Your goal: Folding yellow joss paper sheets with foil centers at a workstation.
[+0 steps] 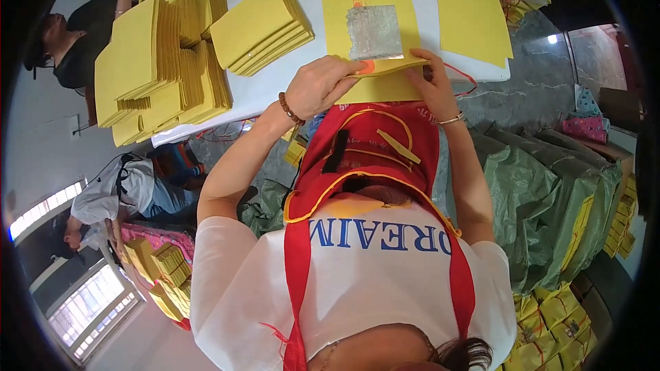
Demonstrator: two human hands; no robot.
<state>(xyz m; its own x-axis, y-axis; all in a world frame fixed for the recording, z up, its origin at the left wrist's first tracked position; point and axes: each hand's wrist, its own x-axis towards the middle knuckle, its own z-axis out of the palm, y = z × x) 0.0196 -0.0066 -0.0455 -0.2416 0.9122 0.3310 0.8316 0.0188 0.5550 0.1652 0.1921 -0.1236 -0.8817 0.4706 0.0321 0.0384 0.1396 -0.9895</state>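
Head view: The yellow sheet [334,17] lay directly before me at the near edge of the white tabletop [267,88], its near portion between my two hands. The fingers of my left hand [320,86] pinched the left end of a raised fold; those of my right hand [435,88] gripped its right end, thumb below and forefinger above. The fold ran crosswise, left to right, whereas the sheet's long axis pointed away from me, its far end lying flat beyond my fingers. A silver square [375,32] rested on the sheet just beyond the fold. Stacked yellow pieces [261,27] stood to the left; further yellow sheets [473,14] lay to the right.
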